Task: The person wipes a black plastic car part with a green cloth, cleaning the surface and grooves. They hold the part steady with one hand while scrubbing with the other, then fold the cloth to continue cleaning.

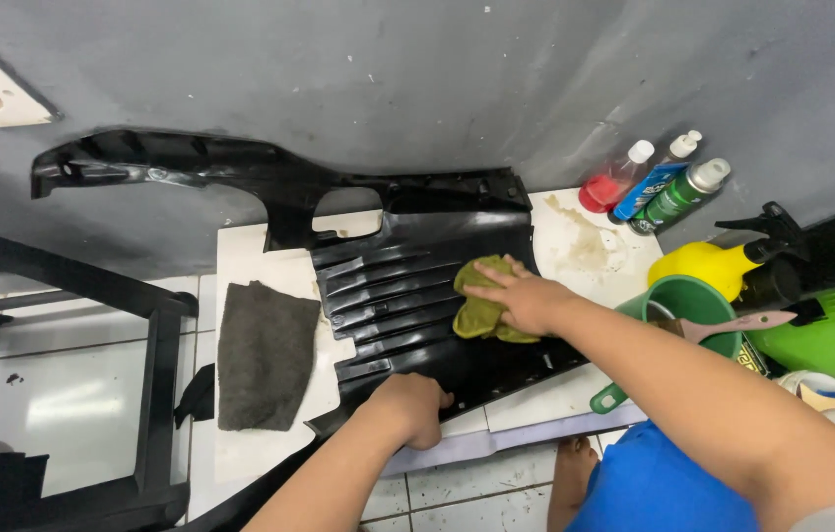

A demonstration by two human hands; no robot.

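A large black plastic panel (388, 286) with ribbed grooves lies on the white tiled floor, its long arm reaching up and left along the grey wall. My right hand (526, 299) presses a yellow-green cloth (481, 313) flat against the ribbed part of the panel. My left hand (409, 406) grips the near edge of the panel, fingers curled under it.
A dark grey cloth (265, 355) lies on the tiles left of the panel. At right stand a green bucket (693, 296) with a brush (733, 323), a yellow spray bottle (708, 264), a green can (683, 195) and two small bottles. A black frame (156, 384) stands at left.
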